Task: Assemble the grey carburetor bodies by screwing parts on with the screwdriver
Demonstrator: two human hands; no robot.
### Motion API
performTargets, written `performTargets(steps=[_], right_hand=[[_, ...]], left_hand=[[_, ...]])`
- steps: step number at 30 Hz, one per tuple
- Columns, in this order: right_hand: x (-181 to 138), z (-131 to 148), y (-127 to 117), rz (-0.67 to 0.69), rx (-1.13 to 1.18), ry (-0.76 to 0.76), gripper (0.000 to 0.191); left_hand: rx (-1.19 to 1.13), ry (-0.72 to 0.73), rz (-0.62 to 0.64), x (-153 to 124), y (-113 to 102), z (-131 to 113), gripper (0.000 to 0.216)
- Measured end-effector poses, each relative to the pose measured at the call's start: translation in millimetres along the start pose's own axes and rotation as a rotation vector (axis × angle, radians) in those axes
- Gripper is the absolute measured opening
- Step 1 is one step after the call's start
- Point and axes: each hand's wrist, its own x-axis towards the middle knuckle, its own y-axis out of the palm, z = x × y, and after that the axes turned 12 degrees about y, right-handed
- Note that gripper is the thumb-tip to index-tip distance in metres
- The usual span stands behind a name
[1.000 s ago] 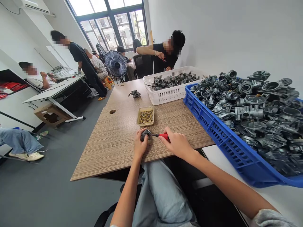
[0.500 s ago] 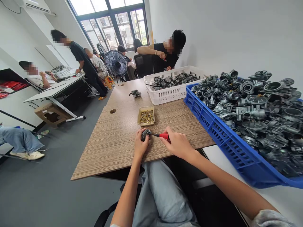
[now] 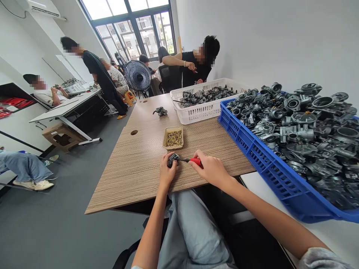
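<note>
My left hand (image 3: 167, 170) is closed around a small dark metal carburetor (image 3: 173, 160) just above the wooden table. In my right hand (image 3: 211, 169) is a screwdriver (image 3: 195, 161) with a red handle, my fingers wrapped round it. Its shaft points left and its tip meets the right side of the carburetor; the exact contact is too small to make out. Just beyond my hands stands a shallow cream tray (image 3: 163, 142) holding many small brass parts (image 3: 174, 139).
A blue crate (image 3: 252, 158) heaped with metal carburetors stands at right. Behind it is a white basket (image 3: 196, 115) of similar parts. Another carburetor (image 3: 160, 111) lies on the wooden table (image 3: 126, 179). A co-worker (image 3: 193, 63) sits opposite; a fan (image 3: 137, 76) stands farther back.
My hands, the carburetor and the screwdriver keep nearly the same place. In the background, the standing person's arm has drawn back, and the seated person at left has shifted their hands.
</note>
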Motion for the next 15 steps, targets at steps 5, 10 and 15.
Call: performTargets(steps=[5, 10, 15], right_hand=[[-0.1, -2.8, -1.2, 0.012, 0.076, -0.075, 0.022], [0.9, -5.4, 1.4, -0.017, 0.110, -0.115, 0.019], [1.9, -7.5, 2.2, -0.047, 0.135, -0.150, 0.018]], left_hand=[[-0.004, -0.007, 0.010, -0.1, 0.1, -2.6, 0.034], [-0.012, -0.010, 0.012, 0.1, 0.1, -2.3, 0.034], [-0.003, -0.007, 0.011, 0.3, 0.0, -2.0, 0.034]])
